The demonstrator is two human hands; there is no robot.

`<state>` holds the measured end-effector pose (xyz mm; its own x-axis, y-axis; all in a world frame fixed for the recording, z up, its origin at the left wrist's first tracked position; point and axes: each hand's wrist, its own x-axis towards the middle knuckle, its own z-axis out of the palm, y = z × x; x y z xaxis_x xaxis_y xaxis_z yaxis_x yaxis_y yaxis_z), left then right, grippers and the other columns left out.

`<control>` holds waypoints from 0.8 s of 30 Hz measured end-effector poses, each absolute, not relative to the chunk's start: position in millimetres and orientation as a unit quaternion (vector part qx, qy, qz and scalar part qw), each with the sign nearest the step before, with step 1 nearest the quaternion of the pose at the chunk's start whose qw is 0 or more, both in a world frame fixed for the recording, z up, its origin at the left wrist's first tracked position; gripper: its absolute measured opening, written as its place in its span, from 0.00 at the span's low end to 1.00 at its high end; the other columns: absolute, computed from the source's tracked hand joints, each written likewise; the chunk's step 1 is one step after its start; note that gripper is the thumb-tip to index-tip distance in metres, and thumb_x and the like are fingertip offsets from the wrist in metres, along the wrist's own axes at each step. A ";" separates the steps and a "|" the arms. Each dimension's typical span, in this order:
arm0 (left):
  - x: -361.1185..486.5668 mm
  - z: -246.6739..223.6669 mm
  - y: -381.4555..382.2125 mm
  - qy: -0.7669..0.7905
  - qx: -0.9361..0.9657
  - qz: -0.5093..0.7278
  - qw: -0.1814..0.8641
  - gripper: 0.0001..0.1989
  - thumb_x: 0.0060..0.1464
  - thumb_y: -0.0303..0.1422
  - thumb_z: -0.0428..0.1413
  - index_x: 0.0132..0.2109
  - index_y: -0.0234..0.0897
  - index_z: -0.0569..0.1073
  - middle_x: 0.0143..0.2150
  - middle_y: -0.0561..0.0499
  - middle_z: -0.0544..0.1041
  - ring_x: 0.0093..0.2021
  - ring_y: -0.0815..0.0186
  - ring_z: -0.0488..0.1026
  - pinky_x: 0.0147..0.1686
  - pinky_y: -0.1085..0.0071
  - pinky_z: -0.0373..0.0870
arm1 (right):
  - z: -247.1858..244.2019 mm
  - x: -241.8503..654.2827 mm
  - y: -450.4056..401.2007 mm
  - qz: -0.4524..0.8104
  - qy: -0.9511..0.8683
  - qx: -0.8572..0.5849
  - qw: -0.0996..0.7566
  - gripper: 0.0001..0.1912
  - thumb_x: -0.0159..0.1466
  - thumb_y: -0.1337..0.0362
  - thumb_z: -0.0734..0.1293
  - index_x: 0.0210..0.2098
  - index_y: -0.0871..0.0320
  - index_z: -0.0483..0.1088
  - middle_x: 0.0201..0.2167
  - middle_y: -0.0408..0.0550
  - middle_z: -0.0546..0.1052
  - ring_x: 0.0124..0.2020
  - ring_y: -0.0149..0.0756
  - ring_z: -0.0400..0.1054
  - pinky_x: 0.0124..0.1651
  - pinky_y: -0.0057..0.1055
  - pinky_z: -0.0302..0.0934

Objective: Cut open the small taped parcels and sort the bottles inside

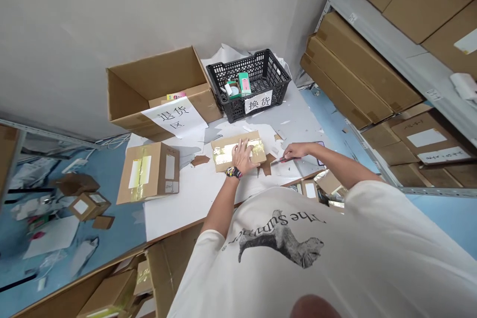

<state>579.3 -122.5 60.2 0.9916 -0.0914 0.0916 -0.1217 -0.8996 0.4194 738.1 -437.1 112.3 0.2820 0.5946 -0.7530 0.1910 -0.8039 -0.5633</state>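
Observation:
My left hand (243,157) lies on top of a small taped cardboard box (222,152), its fingers stretched out and the thumb apart. A watch is on that wrist. My right hand (295,151), to the right of the box, is closed around a slim knife (278,160) whose blade points left toward the box without visibly touching it. Torn brown cardboard scraps lie beside the box on the white-covered table (179,213). Farther left on the table stands a larger taped carton (151,171) with white labels.
Behind are a large open carton (156,79) with a paper sign and a black plastic crate (249,84) holding small boxes. Shelving (402,49) with cartons stands at right. Boxes and wrappings (87,206) litter the blue floor at left; an open carton (167,258) is below the table edge.

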 end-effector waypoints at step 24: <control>530.5 71.8 -131.4 0.128 0.700 0.106 0.695 0.40 0.72 0.59 0.59 0.80 0.44 0.63 0.60 0.38 0.83 0.49 0.54 0.86 0.46 0.57 0.86 | 112.4 608.6 -289.6 0.221 -0.275 -0.776 0.522 0.29 0.75 0.58 0.61 0.72 0.49 0.77 0.62 0.49 0.85 0.66 0.46 0.78 0.75 0.46 0.66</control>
<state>530.5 -131.4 71.8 0.9447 0.3266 -0.0295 0.0316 -0.0014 0.9995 608.6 -289.6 112.4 0.7504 0.6586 -0.0559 0.1965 -0.3031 -0.9325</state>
